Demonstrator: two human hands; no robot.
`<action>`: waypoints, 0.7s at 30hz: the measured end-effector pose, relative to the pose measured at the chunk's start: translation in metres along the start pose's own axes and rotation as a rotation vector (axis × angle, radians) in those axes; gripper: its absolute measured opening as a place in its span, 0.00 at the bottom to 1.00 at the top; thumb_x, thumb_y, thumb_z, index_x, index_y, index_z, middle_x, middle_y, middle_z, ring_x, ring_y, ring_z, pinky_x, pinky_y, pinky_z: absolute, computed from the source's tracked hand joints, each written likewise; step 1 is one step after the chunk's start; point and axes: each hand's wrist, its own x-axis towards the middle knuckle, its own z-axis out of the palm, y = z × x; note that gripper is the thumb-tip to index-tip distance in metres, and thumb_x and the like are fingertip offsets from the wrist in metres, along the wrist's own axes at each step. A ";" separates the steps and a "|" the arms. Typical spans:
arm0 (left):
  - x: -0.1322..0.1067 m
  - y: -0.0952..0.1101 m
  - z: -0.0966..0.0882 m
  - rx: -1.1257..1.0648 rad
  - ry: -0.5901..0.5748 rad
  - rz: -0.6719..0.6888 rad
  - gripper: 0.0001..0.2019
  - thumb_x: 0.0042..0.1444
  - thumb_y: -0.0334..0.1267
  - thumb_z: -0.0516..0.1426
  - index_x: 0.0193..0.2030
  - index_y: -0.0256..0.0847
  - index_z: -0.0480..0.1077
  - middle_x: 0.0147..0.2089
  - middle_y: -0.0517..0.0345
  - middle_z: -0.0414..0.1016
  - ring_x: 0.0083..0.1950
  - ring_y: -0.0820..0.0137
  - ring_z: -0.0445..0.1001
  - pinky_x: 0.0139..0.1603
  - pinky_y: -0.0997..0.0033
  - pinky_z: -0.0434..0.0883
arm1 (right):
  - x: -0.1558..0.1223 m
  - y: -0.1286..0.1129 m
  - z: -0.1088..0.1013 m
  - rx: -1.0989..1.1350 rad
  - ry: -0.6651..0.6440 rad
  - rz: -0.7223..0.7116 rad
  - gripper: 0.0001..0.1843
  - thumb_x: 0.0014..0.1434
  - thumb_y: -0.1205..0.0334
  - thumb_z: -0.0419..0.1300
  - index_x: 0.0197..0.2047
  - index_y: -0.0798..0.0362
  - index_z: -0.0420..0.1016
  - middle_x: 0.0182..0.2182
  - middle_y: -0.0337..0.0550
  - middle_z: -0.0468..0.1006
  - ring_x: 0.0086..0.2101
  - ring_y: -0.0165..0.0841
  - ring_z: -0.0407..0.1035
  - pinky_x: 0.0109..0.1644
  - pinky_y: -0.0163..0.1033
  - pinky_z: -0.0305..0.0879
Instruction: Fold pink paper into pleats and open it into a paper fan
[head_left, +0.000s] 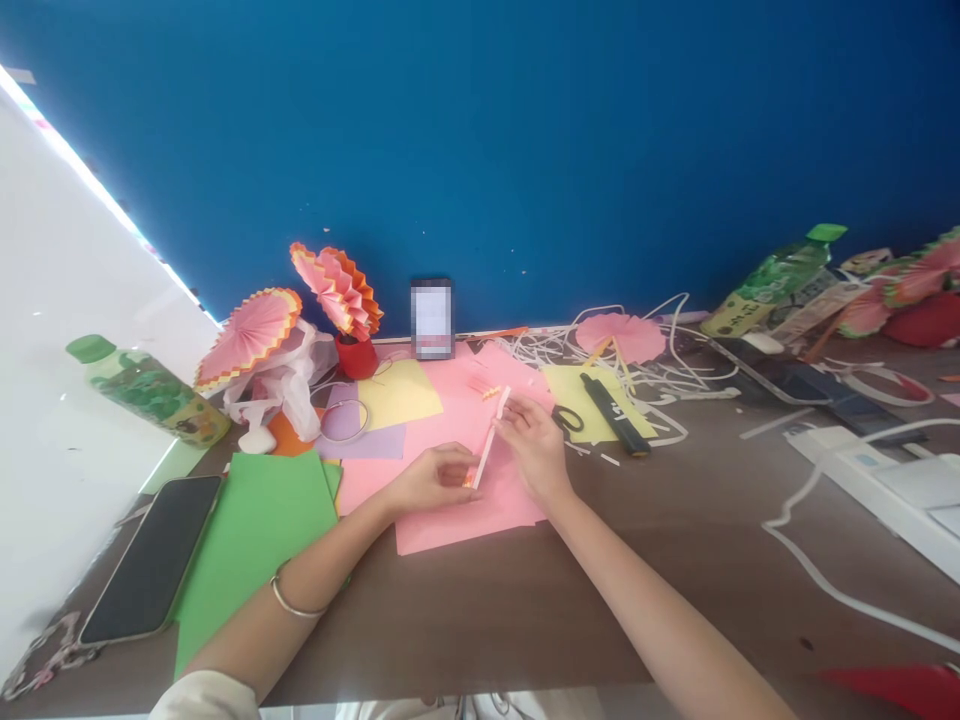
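A narrow folded paper strip [490,442] slants between my hands above the pink paper sheets [442,530]. Its long edge looks pale, with pink and orange-yellow bits at both ends. My right hand [536,445] pinches the strip near its upper end between thumb and fingers. At the lower end, my left hand [435,478] has its fingers curled around the strip's bottom part. Just right of my right hand lie scissors handles [568,418] and a black utility knife [615,413] on a yellow sheet [564,384].
Pleated pink paper fans [251,338] and a red pot [356,357] stand back left, near a propped phone [433,320]. Green sheets [255,530], a dark phone [152,560] and a green-capped bottle [150,390] are left. White paper strips [540,350] and a power strip [885,490] lie right.
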 end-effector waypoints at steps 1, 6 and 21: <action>0.000 0.001 0.000 0.002 -0.008 0.001 0.20 0.44 0.40 0.62 0.46 0.38 0.70 0.45 0.51 0.66 0.45 0.67 0.69 0.48 0.67 0.68 | 0.000 0.000 0.000 -0.001 -0.001 -0.003 0.24 0.39 0.64 0.68 0.42 0.48 0.71 0.41 0.42 0.73 0.41 0.34 0.68 0.50 0.45 0.65; 0.001 0.008 -0.003 0.059 -0.034 0.048 0.12 0.52 0.41 0.56 0.40 0.38 0.73 0.42 0.50 0.68 0.44 0.68 0.69 0.49 0.66 0.67 | 0.000 0.000 0.000 0.001 0.001 -0.010 0.23 0.40 0.64 0.67 0.42 0.48 0.71 0.41 0.41 0.73 0.41 0.34 0.68 0.50 0.44 0.65; 0.004 0.004 -0.001 -0.043 0.019 0.016 0.15 0.53 0.44 0.56 0.43 0.38 0.73 0.43 0.48 0.68 0.44 0.67 0.70 0.47 0.67 0.68 | 0.000 -0.002 0.000 0.001 0.003 -0.026 0.22 0.41 0.64 0.67 0.42 0.48 0.71 0.41 0.41 0.73 0.42 0.34 0.68 0.51 0.45 0.64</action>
